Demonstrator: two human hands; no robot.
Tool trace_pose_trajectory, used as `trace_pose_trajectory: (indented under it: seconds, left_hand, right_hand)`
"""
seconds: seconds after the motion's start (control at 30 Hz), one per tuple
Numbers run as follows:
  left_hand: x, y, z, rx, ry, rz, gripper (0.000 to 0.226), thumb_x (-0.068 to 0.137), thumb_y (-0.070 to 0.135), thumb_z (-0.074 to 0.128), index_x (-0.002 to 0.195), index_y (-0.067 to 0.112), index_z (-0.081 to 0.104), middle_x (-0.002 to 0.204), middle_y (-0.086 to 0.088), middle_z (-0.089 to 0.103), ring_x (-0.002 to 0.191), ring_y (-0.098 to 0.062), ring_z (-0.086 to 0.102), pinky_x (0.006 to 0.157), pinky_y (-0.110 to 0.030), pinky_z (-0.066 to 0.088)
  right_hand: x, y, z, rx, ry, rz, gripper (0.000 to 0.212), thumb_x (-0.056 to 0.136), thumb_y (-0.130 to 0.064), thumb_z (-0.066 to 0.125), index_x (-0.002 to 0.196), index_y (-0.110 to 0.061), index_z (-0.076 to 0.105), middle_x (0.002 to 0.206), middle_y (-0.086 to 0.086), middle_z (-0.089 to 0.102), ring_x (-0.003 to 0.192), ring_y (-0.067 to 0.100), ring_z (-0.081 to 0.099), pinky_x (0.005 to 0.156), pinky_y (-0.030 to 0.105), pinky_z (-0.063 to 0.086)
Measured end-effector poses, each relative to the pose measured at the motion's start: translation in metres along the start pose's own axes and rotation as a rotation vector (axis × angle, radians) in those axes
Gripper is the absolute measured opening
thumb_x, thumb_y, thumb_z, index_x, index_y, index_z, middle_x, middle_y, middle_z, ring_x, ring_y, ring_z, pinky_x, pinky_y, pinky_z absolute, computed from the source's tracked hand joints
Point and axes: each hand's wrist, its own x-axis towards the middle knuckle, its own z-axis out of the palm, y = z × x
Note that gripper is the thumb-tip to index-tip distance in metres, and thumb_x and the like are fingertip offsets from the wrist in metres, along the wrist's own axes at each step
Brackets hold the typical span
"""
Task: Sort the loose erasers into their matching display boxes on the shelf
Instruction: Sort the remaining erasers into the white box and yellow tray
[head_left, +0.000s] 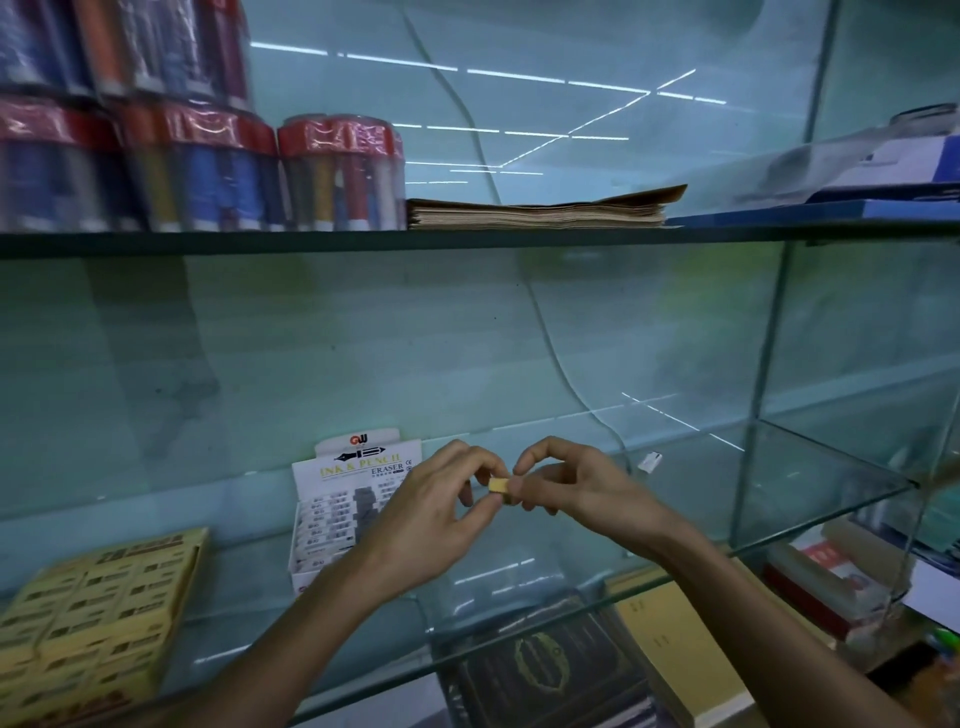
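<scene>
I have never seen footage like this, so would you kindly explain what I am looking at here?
There is no machine: a person wears a camera on the head, looking forward and down at their own bare hands. The left hand and the right hand together pinch a small yellow eraser above a glass shelf. On that shelf stand a white eraser display box labelled "Ink & Pencil Eraser" and, further left, a yellow eraser display box. The shelf above carries tubes of pens and a paper stack.

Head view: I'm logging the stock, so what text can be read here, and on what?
"INK & PENCIL" and "ERASER": white display box header.
Red logo above it: blurred.
Yellow display box print: blurred.
Yellow eraser, pinched between both hands: no text readable.
</scene>
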Motion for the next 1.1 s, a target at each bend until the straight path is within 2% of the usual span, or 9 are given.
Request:
trace_pose_trajectory:
  seconds: [0.07,0.2,0.3,0.5,0.57,0.7,0.8,0.97,1.1]
  left_hand:
    - [-0.004,-0.004,-0.006,-0.130,0.041,-0.125,0.012,0.089,0.021,0.068,0.095,0.030,0.063,0.091,0.013,0.063,0.074,-0.007,0.058,0.065,-0.011,0.041]
    - [-0.009,-0.013,-0.023,-0.534,0.158,-0.492,0.007,0.089,0.015,0.069,0.094,0.019,0.066,0.084,0.002,0.072,0.068,-0.014,0.064,0.069,-0.032,0.053]
    - [-0.012,-0.016,-0.034,-0.725,0.234,-0.633,0.011,0.090,0.009,0.066,0.100,0.005,0.064,0.081,-0.009,0.069,0.061,-0.015,0.058,0.060,-0.028,0.049]
    - [-0.019,-0.021,-0.042,-0.820,0.264,-0.638,0.015,0.089,0.011,0.068,0.102,0.004,0.065,0.074,-0.006,0.067,0.065,-0.017,0.058,0.061,-0.031,0.046]
    - [-0.022,-0.020,-0.044,-0.835,0.264,-0.624,0.014,0.088,0.010,0.068,0.101,0.005,0.064,0.073,-0.005,0.066,0.065,-0.017,0.058,0.060,-0.030,0.046]
    - [-0.033,-0.022,-0.057,-0.773,0.303,-0.597,0.010,0.089,0.011,0.068,0.098,0.007,0.066,0.080,-0.007,0.066,0.066,-0.017,0.059,0.059,-0.027,0.048]
    - [-0.044,-0.030,-0.075,-0.716,0.384,-0.582,0.007,0.090,0.013,0.067,0.096,0.009,0.068,0.086,-0.007,0.067,0.068,-0.019,0.060,0.060,-0.029,0.048]
    - [-0.071,-0.043,-0.111,-0.605,0.503,-0.579,0.007,0.091,0.013,0.066,0.096,0.009,0.067,0.087,-0.008,0.065,0.066,-0.016,0.060,0.059,-0.027,0.049]
    - [-0.094,-0.051,-0.141,-0.581,0.612,-0.614,0.004,0.092,0.013,0.064,0.095,0.012,0.068,0.086,-0.004,0.064,0.066,-0.016,0.059,0.061,-0.030,0.048]
  right_hand:
    - [0.003,-0.002,0.005,0.008,0.019,-0.010,0.026,0.087,-0.033,0.068,0.101,-0.012,0.063,0.088,0.005,0.075,0.087,0.019,0.066,0.077,0.032,0.046]
    - [0.008,-0.002,0.012,0.072,0.071,0.002,0.023,0.090,-0.029,0.064,0.100,-0.008,0.063,0.092,0.005,0.076,0.088,0.021,0.067,0.078,0.035,0.049]
    - [0.012,-0.003,0.020,0.089,0.067,-0.002,0.015,0.091,-0.022,0.064,0.098,-0.009,0.064,0.094,0.006,0.076,0.087,0.021,0.067,0.077,0.035,0.048]
    - [0.022,-0.011,0.055,0.205,0.050,-0.023,0.015,0.085,-0.016,0.072,0.097,-0.010,0.065,0.095,0.020,0.071,0.077,0.017,0.063,0.071,0.034,0.045]
    - [0.027,-0.013,0.067,0.299,0.051,-0.035,0.011,0.086,-0.011,0.071,0.095,-0.008,0.065,0.089,0.022,0.069,0.075,0.018,0.062,0.069,0.033,0.045]
    - [0.035,-0.018,0.084,0.581,0.051,-0.003,0.006,0.088,-0.002,0.064,0.093,-0.006,0.062,0.085,0.014,0.066,0.078,0.023,0.063,0.066,0.029,0.048]
    - [0.039,-0.025,0.095,0.760,0.001,0.077,0.005,0.092,-0.002,0.058,0.091,-0.008,0.059,0.093,0.017,0.069,0.081,0.027,0.067,0.067,0.031,0.053]
    - [0.045,-0.035,0.128,0.899,-0.161,0.164,0.006,0.094,-0.004,0.054,0.099,-0.004,0.057,0.093,0.025,0.065,0.088,0.043,0.069,0.068,0.046,0.059]
    - [0.052,-0.049,0.164,0.893,-0.230,0.174,0.013,0.094,-0.002,0.054,0.105,-0.004,0.060,0.089,0.021,0.064,0.077,0.035,0.071,0.059,0.030,0.057]
